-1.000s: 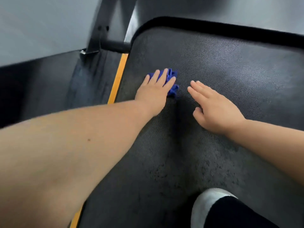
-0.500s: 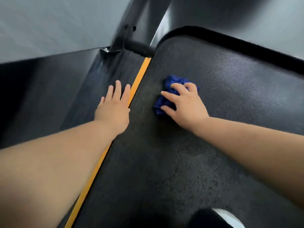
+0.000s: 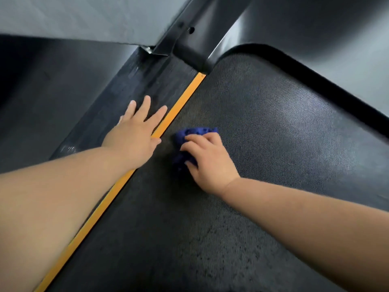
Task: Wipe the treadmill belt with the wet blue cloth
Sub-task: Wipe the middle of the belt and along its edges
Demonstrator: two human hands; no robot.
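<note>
The dark textured treadmill belt fills the middle and right of the head view. A crumpled wet blue cloth lies on the belt close to its left edge. My right hand covers most of the cloth, its fingers curled over it and holding it down on the belt. My left hand lies flat with straight, spread fingers on the black side rail, its thumb reaching over the orange stripe.
A black upright post rises from the far end of the side rail. The black front cover curves around the belt's far end. A grey wall stands at the upper left; dark floor lies left of the rail.
The cloth passed from my left hand to my right hand. My left hand moved off the belt onto the side rail. My right hand has since drawn the cloth toward the belt's left edge.
</note>
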